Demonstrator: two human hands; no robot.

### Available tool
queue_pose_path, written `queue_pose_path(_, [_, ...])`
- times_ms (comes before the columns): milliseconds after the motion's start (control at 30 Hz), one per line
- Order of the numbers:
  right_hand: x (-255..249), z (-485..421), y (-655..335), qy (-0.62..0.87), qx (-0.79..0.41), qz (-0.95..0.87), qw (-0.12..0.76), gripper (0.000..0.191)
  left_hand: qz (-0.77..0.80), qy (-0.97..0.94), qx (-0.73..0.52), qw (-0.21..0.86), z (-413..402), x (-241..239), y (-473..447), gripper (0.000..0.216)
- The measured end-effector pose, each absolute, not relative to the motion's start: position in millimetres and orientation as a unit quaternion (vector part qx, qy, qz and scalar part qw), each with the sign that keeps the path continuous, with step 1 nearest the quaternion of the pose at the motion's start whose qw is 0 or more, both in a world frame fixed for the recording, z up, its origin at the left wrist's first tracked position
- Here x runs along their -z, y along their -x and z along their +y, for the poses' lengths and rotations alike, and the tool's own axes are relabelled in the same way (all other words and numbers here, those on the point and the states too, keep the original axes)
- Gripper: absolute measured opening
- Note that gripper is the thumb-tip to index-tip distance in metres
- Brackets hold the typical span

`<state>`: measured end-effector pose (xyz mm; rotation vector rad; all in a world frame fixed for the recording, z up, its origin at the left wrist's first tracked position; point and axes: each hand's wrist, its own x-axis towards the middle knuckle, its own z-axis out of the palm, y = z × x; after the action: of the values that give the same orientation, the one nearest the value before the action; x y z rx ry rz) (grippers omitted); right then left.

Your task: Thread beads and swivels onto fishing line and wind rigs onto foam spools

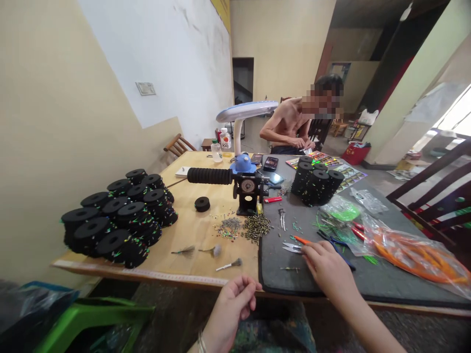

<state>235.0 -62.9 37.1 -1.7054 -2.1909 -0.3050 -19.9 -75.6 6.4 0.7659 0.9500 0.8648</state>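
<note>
snips [293, 248] at lower right of centre, right hand [327, 264] over their handles, can't tell if clamped; left hand [232, 300], lower centre, fingertips together. light, stiff, i'd judge: take handles, not blades.

Can't see the rear of the snips [297, 248] under the right hand [327, 264], nor the whole stool [79, 318], cut off below.

Snips [292, 248] slvr, mat [274, 277] dk gry, rolls [119, 218] blk w/ multicol. specks.
</note>
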Motion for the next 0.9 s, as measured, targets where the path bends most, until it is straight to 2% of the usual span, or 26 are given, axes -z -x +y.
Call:
queue_pose_path(100, [-31.5, -53.0, -244.0, 0.584, 0.151, -0.795, 0.074, 0.018, 0.433, -0.334, -0.386, 0.742, -76.8, -4.3, 17.9, 0.037])
queue_pose_path(233, [-24.9, -44.4, -243.7, 0.571, 0.166, -0.803, 0.043, 0.017, 0.432, -0.343, -0.369, 0.748, -78.0, -2.5, 17.5, 0.035])
queue_pose_path(300, [-25.1, -42.1, -243.7, 0.558, 0.163, -0.811, 0.07, 0.017, 0.433, -0.35, -0.362, 0.748, -78.4, -2.7, 18.1, 0.034])
queue_pose_path(400, [-29.8, -45.7, -239.8, 0.543, 0.134, -0.809, 0.181, 0.016, 0.434, -0.356, -0.354, 0.748, -78.5, -4.3, 18.4, 0.034])
queue_pose_path(467, [-35.1, -54.1, -231.5, 0.549, 0.088, -0.787, 0.266, 0.017, 0.435, -0.362, -0.352, 0.746, -78.5, -5.2, 18.0, 0.034])
queue_pose_path(533, [-40.5, -66.1, -218.3, 0.565, 0.019, -0.763, 0.313, 0.016, 0.44, -0.369, -0.354, 0.738, -78.5, -5.0, 17.0, 0.035])
queue_pose_path(700, [-40.4, -95.6, -178.3, 0.576, -0.133, -0.758, 0.275, 0.007, 0.443, -0.394, -0.379, 0.711, -80.0, 0.7, 14.9, 0.035])
queue_pose_path(900, [-20.3, -110.0, -153.4, 0.593, -0.199, -0.739, 0.248, 0.025, 0.438, -0.405, -0.392, 0.7, -82.2, 4.3, 15.0, 0.032])
